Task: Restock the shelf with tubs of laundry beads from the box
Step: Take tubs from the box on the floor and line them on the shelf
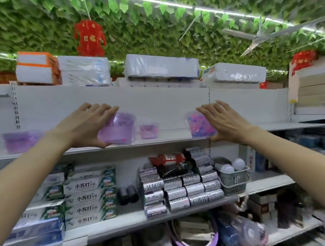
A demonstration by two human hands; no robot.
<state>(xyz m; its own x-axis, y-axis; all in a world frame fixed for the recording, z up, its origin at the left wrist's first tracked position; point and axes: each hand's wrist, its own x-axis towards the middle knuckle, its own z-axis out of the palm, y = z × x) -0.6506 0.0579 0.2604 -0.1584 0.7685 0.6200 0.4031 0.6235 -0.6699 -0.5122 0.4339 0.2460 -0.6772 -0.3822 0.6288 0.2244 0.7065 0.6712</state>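
Purple tub in my left hand, bead-filled tub in my right hand, both at the front of the upper shelf.

The first is translucent violet plastic with dark lettering on its side, too blurred for me to read, and it leans a little; my left fingers curl over its top and the thumb hooks under its base. The second is clear, with a handle on its left side, and is packed with pink, blue and purple beads; my right fingers wrap its top and the thumb grips its lower corner. Whether either base touches the board I cannot tell. On the same shelf stand a violet tub far to the left and a small pink tub between my hands.
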